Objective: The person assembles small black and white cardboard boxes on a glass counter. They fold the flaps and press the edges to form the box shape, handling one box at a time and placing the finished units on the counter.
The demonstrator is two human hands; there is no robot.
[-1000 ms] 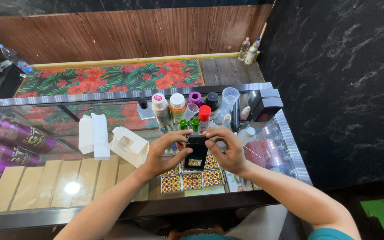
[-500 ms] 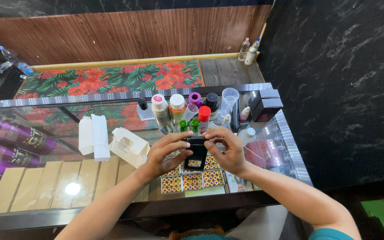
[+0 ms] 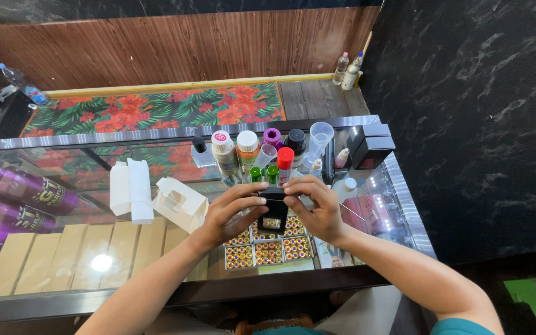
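Both my hands hold a small black box (image 3: 273,209) upright over the glass counter (image 3: 94,260). My left hand (image 3: 229,212) grips its left side and top with fingers curled. On the box's right side and top edge rests my right hand (image 3: 316,208), fingers bent over it. Just behind the box stands a cluster of bottles: a white bottle with a pink cap (image 3: 223,151), one with a white cap (image 3: 247,149), a red-capped one (image 3: 285,162) and two small green-capped ones (image 3: 263,174).
White folded cartons (image 3: 130,190) and an open white box (image 3: 180,203) lie on the glass to the left. Purple bottles (image 3: 26,192) sit inside the case at far left. A clear measuring cup (image 3: 319,138) and black boxes (image 3: 370,147) stand at right. Patterned tins (image 3: 268,251) show under the glass.
My hands have stayed around the black box with only slight finger shifts along its top; nothing else has moved.
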